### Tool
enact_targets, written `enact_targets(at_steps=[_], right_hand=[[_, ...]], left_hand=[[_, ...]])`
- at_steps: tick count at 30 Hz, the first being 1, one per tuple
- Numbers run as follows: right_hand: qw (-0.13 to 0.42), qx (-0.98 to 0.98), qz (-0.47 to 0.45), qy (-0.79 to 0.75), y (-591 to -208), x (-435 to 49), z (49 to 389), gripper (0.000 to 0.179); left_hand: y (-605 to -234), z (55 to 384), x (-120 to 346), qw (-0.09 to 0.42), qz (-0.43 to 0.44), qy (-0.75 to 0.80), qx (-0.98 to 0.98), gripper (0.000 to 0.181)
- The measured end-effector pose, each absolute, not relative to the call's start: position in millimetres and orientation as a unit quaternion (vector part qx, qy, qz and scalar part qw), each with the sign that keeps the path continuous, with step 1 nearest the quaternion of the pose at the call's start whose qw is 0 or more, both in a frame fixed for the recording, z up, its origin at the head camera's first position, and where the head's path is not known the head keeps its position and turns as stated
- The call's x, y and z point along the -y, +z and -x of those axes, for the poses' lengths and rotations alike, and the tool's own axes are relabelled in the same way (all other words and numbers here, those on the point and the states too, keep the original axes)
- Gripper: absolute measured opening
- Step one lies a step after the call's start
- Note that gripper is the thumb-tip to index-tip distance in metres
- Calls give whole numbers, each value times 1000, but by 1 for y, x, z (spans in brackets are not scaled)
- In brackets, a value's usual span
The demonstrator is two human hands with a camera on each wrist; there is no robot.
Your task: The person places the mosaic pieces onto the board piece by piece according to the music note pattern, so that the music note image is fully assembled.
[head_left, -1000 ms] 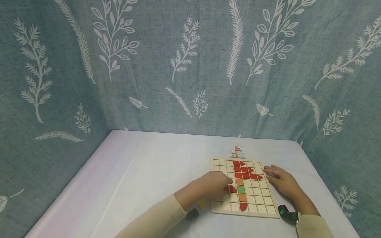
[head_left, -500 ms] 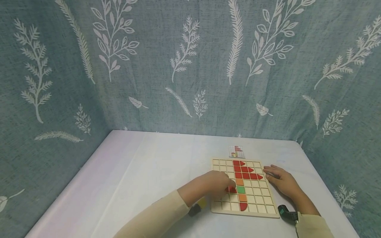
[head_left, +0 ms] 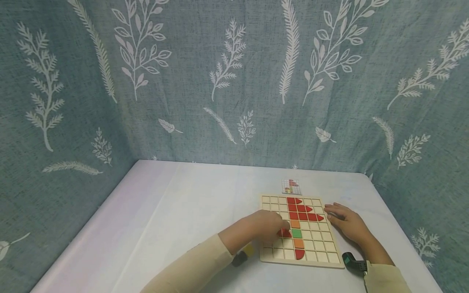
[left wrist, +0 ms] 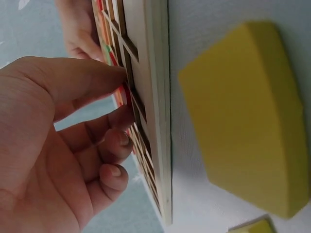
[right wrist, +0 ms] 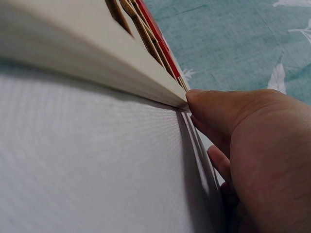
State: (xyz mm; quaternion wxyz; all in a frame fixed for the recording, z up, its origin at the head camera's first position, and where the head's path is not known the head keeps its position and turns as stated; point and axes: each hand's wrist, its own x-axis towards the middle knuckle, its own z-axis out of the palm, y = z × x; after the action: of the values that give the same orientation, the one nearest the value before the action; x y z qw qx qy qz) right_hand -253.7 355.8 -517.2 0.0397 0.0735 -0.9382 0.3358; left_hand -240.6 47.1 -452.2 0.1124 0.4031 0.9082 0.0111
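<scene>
My left hand (head_left: pixel 269 227) reaches over the left half of a wooden grid board (head_left: pixel 319 246). Its thumb and index finger pinch a small red tile (left wrist: pixel 123 93) low over the grid cells, seen in the left wrist view. In the head view, part of a red tile (head_left: pixel 285 233) shows by the fingertips, left of a green tile (head_left: pixel 296 233); the hand hides the rest. At the board's right edge lies my right hand (head_left: pixel 348 223), fingers extended, holding no piece. Its thumb (right wrist: pixel 209 104) touches the board's side in the right wrist view.
Rows of red tiles (head_left: pixel 302 217) fill cells above an orange tile (head_left: pixel 294 224). A small printed pattern card (head_left: pixel 291 186) lies behind the board. Beside the board's left edge sits a yellow piece (left wrist: pixel 233 116), with another yellow piece (left wrist: pixel 255 227) near it.
My left hand has shifted slightly right over the board, and its fingers now cover more of the red area beside the green tile. The right hand has stayed in place.
</scene>
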Motion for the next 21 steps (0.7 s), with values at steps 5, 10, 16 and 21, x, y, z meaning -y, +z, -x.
enact_targets(at_steps=[5, 10, 16, 21], right_hand=[[42, 941, -73, 329, -517, -353, 253, 51], [39, 943, -67, 324, -517, -350, 252, 52], [34, 943, -64, 324, -516, -350, 250, 53], [36, 943, -69, 324, -513, -352, 249, 52]], left_hand=[[-451, 240, -41, 110, -396, 18, -912, 38], [-445, 237, -29, 113, -370, 32, -921, 36], [-445, 236, -7, 109, -370, 42, -922, 33], [-446, 235, 10, 115, -361, 54, -924, 30]])
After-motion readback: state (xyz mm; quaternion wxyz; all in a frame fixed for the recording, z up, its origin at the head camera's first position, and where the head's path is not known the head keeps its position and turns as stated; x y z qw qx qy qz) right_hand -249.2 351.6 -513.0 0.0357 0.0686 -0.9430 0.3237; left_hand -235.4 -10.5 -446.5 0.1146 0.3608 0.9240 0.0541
